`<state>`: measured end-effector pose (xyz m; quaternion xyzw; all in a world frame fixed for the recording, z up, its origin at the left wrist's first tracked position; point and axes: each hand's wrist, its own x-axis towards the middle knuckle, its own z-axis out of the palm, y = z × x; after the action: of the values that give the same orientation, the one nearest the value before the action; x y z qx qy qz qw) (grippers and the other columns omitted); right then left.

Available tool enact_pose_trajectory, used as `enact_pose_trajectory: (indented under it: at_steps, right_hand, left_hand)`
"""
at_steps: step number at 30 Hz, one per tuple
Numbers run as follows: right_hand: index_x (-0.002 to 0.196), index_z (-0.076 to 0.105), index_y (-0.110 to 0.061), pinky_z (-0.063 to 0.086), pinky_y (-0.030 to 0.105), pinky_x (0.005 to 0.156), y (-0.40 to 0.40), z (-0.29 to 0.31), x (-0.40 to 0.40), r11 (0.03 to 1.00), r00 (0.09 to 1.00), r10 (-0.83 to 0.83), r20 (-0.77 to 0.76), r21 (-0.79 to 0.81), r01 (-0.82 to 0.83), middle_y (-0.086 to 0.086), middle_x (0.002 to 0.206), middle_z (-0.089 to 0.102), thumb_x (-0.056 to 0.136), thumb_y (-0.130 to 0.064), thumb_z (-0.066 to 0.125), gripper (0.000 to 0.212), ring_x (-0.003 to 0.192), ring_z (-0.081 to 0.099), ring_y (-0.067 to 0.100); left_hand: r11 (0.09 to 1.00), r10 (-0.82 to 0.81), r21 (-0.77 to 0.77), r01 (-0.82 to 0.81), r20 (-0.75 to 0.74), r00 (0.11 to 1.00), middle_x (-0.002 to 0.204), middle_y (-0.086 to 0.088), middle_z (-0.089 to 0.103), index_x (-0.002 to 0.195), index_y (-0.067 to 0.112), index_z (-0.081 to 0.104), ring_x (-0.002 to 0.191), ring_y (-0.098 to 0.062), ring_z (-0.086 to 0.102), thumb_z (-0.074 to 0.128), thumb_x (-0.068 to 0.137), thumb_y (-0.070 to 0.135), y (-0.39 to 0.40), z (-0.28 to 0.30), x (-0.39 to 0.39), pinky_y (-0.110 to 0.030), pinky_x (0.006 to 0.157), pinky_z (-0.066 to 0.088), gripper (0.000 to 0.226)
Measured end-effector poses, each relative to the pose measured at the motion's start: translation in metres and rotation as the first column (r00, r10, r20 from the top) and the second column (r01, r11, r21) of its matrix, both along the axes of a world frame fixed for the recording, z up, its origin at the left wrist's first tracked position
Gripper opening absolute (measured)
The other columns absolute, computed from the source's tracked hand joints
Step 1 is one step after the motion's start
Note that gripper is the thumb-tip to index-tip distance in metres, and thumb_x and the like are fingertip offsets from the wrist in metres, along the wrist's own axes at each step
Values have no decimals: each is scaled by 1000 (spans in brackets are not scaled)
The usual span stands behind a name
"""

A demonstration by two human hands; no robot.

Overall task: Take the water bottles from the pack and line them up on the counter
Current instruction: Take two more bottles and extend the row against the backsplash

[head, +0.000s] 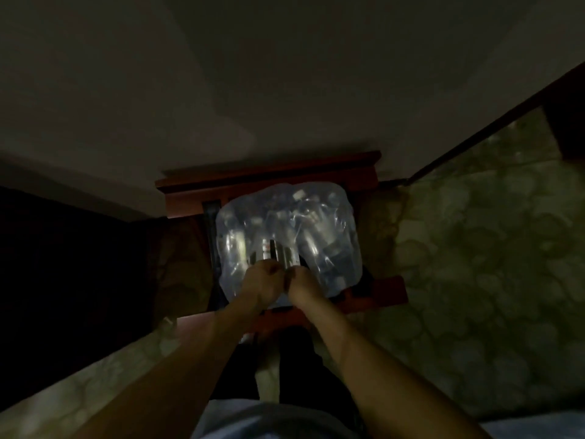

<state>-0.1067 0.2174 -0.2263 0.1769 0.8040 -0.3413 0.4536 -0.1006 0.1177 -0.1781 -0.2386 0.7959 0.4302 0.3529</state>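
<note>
Dimly lit, a shrink-wrapped pack of bottles sits on a small wooden stand. Both hands, left hand and right hand, meet at its near edge, fingers curled into the wrap, apparently to tear it open.

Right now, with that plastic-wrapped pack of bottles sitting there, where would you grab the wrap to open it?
Probably at the near edge of the pack, coming from the person's side. That is where the left hand and right hand meet, fingers curled into the loose film. The wrap looks slack and bunched there, while the bottle tops push it tight farther back. The frame is dim, so this is tentative.
</note>
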Motion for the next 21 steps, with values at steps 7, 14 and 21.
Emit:
enact_pose_trajectory:
  at_steps: [7,14,21]
  right_hand:
    - [134,50,-8,48,35,91,2,-47,-8,998,999,21,40,-59,-18,20,133,55,99,-22,46,38,116,57,34]
    - [154,-10,-18,17,47,118,-1,-58,-4,985,958,51,-283,174,-1,18,162,-10,99,-34,47,81,149,4,34]
    - [155,-6,-14,15,54,118,0,-67,3,926,868,256,-426,365,-94,26,159,-17,91,-21,61,93,147,0,43]
  left_hand:
    - [997,60,-53,-58,34,998,111,-18,70,119,7,67,91,-27,66,42,101,14,14,-38,3,-22,74,51,31]
    - [998,56,-47,-53,72,996,119,-22,66,116,-2,65,108,-34,64,40,101,10,26,-62,-15,-41,93,53,31]
    - [999,48,-23,-45,176,983,120,-24,65,118,-4,63,110,-36,63,39,103,15,20,-81,-21,-43,96,52,34]
